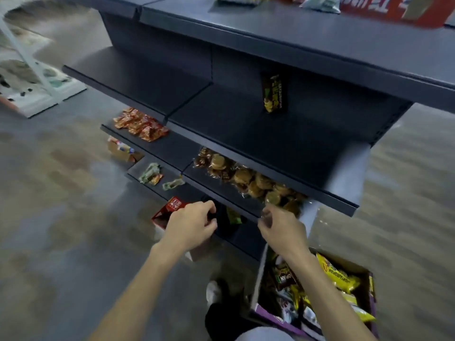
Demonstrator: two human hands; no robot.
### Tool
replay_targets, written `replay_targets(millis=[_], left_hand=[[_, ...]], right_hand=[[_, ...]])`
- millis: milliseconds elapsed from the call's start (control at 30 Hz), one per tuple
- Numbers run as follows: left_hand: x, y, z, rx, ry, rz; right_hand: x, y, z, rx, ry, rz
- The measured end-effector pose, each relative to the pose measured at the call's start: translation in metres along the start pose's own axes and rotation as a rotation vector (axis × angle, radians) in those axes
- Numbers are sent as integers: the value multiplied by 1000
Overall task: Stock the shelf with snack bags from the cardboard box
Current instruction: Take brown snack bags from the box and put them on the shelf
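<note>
A cardboard box with a purple front stands on the floor at the lower right. It holds several snack bags, among them yellow ones and a brown one. Above it rises a dark grey shelf unit. One brown-and-yellow snack bag stands upright on its middle tier. My left hand and my right hand hover side by side before the lowest tiers, fingers loosely curled, with nothing visible in either. A dark and green bag lies between them on a low shelf.
Clear packs of round cookies fill one lower tier. Red packets and small green packs lie further left. A red box and a small open carton sit on the floor. My shoe is beside the box.
</note>
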State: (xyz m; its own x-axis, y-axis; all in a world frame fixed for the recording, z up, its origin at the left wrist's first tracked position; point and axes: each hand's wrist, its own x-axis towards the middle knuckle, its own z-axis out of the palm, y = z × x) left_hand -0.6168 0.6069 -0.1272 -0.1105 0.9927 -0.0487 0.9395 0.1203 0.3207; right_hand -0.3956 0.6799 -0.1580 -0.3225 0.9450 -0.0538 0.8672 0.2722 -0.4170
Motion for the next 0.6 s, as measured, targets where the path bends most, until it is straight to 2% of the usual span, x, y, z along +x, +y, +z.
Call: replay_targets(millis=[133, 267, 467, 600], left_hand=[[55, -4, 13, 7, -61, 102], [103, -3, 20, 29, -202, 193], [164, 9, 28, 71, -253, 355], [187, 19, 45, 67, -292, 486]], right_hand=[[25, 27, 16, 19, -8, 154], [37, 46, 29, 76, -2, 327], [59, 45, 32, 50, 54, 431], [57, 42, 34, 49, 177, 492]])
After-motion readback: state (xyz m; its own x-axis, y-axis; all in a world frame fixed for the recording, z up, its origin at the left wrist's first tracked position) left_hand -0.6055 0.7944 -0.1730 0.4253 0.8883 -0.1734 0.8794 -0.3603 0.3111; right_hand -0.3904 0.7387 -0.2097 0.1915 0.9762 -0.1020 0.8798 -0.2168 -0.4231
